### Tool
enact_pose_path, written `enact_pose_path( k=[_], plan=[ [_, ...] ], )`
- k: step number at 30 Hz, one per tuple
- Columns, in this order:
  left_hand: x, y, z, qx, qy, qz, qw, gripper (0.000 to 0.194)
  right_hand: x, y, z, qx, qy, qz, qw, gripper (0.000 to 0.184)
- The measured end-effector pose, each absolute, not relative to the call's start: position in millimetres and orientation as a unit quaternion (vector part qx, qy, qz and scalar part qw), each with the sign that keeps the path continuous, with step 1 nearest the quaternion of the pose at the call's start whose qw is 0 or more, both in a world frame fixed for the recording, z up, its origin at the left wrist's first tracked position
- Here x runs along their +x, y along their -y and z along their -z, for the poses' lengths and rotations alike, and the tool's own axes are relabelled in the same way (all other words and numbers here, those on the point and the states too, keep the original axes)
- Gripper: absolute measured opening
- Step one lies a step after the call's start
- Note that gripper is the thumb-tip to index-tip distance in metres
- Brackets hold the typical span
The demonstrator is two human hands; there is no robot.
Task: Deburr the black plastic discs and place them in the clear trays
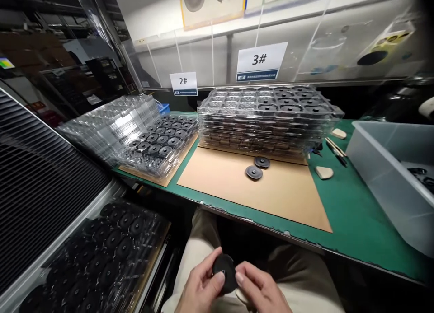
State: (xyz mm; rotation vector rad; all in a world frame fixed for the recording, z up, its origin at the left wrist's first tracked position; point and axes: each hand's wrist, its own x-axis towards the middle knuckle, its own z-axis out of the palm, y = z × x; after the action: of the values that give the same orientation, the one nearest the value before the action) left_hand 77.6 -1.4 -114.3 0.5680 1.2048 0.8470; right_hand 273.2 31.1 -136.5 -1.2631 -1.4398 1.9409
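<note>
Above my lap, my left hand (203,283) grips a round black disc (228,272) with a small hub at its centre, thumb on its face and fingers behind. Close against the disc's right edge is my right hand (259,286), its thumb and fingertips pinched together. A cream-coloured block (241,296) shows under the right fingers, mostly hidden by them. Two similar discs lie on the cardboard sheet (217,175) on the bench: a nearer disc (254,172) and a farther disc (262,162), touching or nearly so.
Stacked clear trays (271,123) with discs stand at the back. More trays (159,146) are at left, and a disc-filled tray (101,254) sits lower left. At right are a plastic bin (379,168), a cream block (324,172) and a pen (340,158).
</note>
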Motion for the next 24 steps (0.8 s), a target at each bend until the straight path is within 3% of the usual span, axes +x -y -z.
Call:
enact_pose_path(
  k=[4, 9, 14, 19, 24],
  plan=[
    [59.4, -9.9, 86.3, 0.202, -0.458, -0.407, 0.764, 0.061, 263.0, -40.3, 119.8, -0.399, 0.356, -0.808, 0.247, 0.058],
    [69.3, -25.5, 80.4, 0.227, -0.420, -0.408, 0.778, 0.053, 266.3, -45.2, 111.4, -0.409, 0.305, -0.810, 0.291, 0.053],
    [89.0, -32.2, 82.7, 0.179, -0.475, -0.473, 0.720, 0.054, 284.4, -48.6, 111.8, -0.550, 0.294, -0.698, 0.352, 0.043],
    [95.7, -37.9, 75.4, 0.177, -0.474, -0.483, 0.714, 0.051, 300.3, -49.4, 92.5, -0.579, 0.362, -0.604, 0.412, 0.050],
    [98.1, -37.5, 66.6, 0.215, -0.482, -0.471, 0.707, 0.052, 298.5, -51.7, 60.2, -0.498, 0.552, -0.542, 0.391, 0.019]
  ],
)
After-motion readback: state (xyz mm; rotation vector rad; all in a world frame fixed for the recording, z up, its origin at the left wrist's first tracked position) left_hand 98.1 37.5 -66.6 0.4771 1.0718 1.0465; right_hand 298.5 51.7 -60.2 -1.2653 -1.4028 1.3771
